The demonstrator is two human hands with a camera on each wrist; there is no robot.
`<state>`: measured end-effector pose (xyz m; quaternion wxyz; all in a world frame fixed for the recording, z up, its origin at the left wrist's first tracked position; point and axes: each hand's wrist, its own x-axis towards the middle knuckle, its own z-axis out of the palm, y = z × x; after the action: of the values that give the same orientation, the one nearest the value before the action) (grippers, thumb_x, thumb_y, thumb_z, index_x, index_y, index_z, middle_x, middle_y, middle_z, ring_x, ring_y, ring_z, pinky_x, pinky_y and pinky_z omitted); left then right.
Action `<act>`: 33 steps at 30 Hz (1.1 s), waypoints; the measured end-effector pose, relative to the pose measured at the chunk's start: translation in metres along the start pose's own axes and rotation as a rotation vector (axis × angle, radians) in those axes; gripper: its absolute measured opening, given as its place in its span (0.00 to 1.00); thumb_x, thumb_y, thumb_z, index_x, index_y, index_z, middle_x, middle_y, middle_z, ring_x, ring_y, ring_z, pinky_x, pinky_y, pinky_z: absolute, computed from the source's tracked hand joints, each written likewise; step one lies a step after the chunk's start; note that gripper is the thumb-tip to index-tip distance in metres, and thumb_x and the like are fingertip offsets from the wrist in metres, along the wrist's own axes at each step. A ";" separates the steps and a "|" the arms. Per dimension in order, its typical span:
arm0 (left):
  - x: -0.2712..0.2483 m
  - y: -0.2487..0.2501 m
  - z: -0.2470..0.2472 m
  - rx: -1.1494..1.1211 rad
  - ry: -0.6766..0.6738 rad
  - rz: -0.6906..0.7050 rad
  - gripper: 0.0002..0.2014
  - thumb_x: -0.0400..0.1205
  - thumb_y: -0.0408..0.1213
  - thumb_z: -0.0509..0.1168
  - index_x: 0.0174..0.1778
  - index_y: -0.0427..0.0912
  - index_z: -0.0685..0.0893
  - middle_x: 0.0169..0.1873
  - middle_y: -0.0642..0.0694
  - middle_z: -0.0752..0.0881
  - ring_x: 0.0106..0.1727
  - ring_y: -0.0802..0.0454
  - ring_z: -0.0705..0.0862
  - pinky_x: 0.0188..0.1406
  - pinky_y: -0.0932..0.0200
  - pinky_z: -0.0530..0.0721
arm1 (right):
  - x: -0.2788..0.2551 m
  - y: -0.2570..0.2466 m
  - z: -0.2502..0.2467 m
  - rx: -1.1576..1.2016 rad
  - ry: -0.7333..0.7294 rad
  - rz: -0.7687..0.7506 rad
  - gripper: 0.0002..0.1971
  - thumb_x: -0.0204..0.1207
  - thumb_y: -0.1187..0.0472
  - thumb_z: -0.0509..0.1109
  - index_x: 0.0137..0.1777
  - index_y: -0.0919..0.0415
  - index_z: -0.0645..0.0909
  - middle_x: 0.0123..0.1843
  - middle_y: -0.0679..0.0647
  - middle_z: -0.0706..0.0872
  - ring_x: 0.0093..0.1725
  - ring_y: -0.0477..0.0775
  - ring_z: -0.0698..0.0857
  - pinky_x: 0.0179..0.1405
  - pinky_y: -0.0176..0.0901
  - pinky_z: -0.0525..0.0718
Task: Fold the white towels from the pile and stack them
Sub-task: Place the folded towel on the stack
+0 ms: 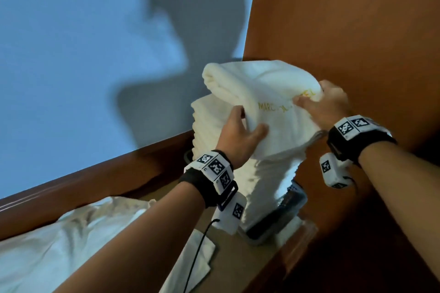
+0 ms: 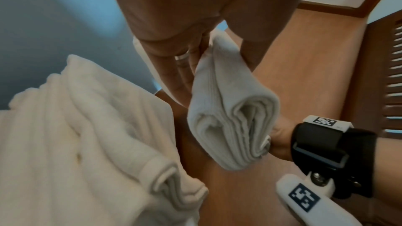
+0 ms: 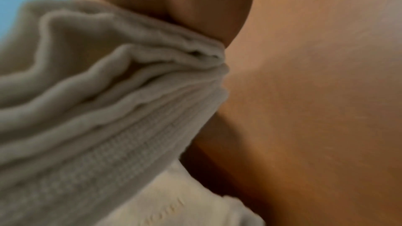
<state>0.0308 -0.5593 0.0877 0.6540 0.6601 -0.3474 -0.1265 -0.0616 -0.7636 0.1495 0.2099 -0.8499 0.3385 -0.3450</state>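
Observation:
A folded white towel (image 1: 259, 93) with yellow stitched lettering is held over the top of a tall stack of folded white towels (image 1: 209, 131). My left hand (image 1: 240, 131) grips its near left edge, thumb on top. My right hand (image 1: 319, 102) pinches its right edge by the lettering. In the left wrist view the folded towel (image 2: 230, 109) sits between my left hand's (image 2: 217, 71) fingers and thumb, with a gap to the stack (image 2: 76, 135). The right wrist view is blurred: towel folds (image 3: 108, 109) bunch under my right hand (image 3: 174, 6).
The stack stands in a dark plastic basket (image 1: 281, 219) in a corner, between a blue wall (image 1: 71, 54) and a brown wooden panel (image 1: 345, 31). A heap of unfolded white towels (image 1: 59, 245) lies at lower left. A black cable (image 1: 197, 257) trails from my left wrist.

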 end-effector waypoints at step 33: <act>0.145 -0.055 -0.052 1.391 -0.291 -0.008 0.45 0.74 0.81 0.44 0.87 0.65 0.52 0.89 0.51 0.46 0.89 0.41 0.43 0.87 0.38 0.44 | 0.008 0.035 0.096 -0.370 -0.765 -0.169 0.52 0.58 0.11 0.51 0.82 0.30 0.48 0.89 0.55 0.49 0.86 0.67 0.49 0.79 0.77 0.50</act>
<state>0.1849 -0.6149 0.0832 0.0274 0.9023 -0.4288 0.0355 -0.0025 -0.7811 0.0676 0.1355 -0.9646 0.2216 0.0453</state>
